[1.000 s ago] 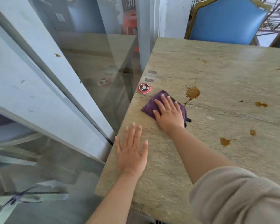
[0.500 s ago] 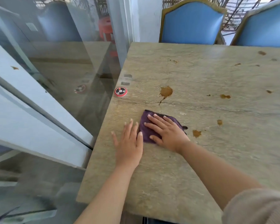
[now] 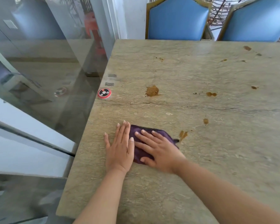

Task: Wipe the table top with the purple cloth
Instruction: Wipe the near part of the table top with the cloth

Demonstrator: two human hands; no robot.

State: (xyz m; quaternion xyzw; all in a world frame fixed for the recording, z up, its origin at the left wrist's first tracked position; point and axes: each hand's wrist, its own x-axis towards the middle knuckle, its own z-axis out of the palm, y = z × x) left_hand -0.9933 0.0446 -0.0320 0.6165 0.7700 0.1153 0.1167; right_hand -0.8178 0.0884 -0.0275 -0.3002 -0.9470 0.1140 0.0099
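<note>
The purple cloth [image 3: 137, 135] lies folded on the stone table top [image 3: 200, 151], near its left edge. My right hand [image 3: 157, 149] presses flat on the cloth with fingers spread, covering most of it. Flat on the bare stone just left of the cloth rests my left hand [image 3: 120, 147], its thumb touching the cloth's edge. Brown stains mark the table: a large one [image 3: 152, 91] farther back, a small one [image 3: 183, 134] right beside the cloth, and several more to the right.
A round red and black call button [image 3: 104, 93] sits at the table's left edge. A glass wall [image 3: 39, 70] runs along the left side. Two blue chairs [image 3: 176, 20] stand behind the far edge.
My right hand has slid the cloth toward me from beside the call button and the large stain until it lies against my left hand. The view has shifted with my head.
</note>
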